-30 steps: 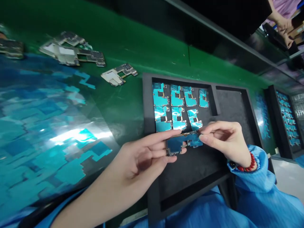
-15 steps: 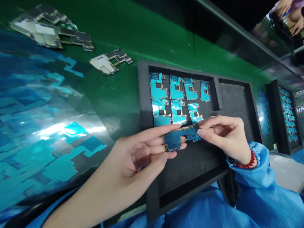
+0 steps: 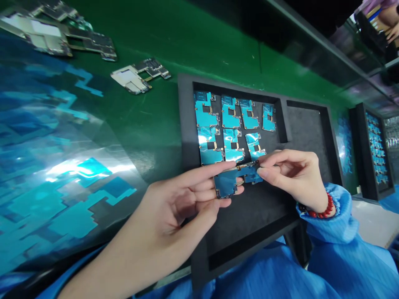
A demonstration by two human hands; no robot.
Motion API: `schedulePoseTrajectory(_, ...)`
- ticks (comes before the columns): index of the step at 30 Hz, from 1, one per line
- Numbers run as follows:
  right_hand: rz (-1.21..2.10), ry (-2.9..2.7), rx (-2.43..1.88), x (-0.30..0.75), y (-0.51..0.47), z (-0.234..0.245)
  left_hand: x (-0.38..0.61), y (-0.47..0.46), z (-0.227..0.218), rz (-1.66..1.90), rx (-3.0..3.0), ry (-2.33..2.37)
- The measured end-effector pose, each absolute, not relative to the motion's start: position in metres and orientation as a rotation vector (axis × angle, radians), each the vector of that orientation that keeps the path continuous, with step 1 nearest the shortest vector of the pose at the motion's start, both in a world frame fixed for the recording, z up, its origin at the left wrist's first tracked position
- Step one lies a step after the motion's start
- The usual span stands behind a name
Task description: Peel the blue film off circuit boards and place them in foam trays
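Note:
A small circuit board [image 3: 226,183] with dark blue film on its face is held over the black foam tray [image 3: 186,124]. My left hand [image 3: 190,199] grips its left part, with fingers behind and the thumb at the lower edge. My right hand [image 3: 289,174] pinches at the board's right end with thumb and forefinger; whether a bit of film is between those fingertips cannot be made out. Just beyond the hands, several circuit boards [image 3: 206,116] with bright blue film lie in two rows in the tray's left compartment.
On the green mat [image 3: 156,128], left, lies a sheet of blue film cut-outs [image 3: 75,216]. Bare boards are behind it: a single one [image 3: 131,79] and a pile [image 3: 46,33]. A second filled tray [image 3: 370,153] stands at right. Another person's hand [image 3: 393,33] shows top right.
The view has shifted slightly, so the mat's things sit a little further left and higher. Both hands keep the same hold on the board, with hardly any movement.

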State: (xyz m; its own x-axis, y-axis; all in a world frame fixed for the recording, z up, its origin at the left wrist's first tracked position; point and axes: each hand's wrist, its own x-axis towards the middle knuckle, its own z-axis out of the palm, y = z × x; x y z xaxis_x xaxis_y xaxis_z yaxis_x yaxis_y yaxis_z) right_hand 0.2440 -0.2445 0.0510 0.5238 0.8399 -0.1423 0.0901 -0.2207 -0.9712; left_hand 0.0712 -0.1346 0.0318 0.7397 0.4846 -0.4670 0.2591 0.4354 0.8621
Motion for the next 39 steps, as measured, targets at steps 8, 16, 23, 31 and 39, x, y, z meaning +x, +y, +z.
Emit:
schedulePoseTrajectory(8,0.851,-0.810,-1.676,0.2454,-0.2442,0.0510,0.0710,-0.1323,0.0316,0.135,1.166,0.778)
schedulePoseTrajectory(16,0.833,-0.807,-1.722,0.2448,-0.2441,0.0513,0.0720,-0.1329,0.0330,0.151,1.164,0.805)
schedulePoseTrajectory(23,0.865,-0.812,-1.663,0.2456,-0.2438,0.0501,0.0708,-0.1311,0.0317,0.116,1.201,0.800)
schedulePoseTrajectory(31,0.878,-0.794,-1.692,0.2450,-0.2432,0.0500,0.0710,-0.1301,0.0318,0.090,1.202,0.802)
schedulePoseTrajectory(39,0.901,-0.782,-1.679,0.2443,-0.2424,0.0506,0.0716,-0.1337,0.0331,0.120,1.193,0.860)
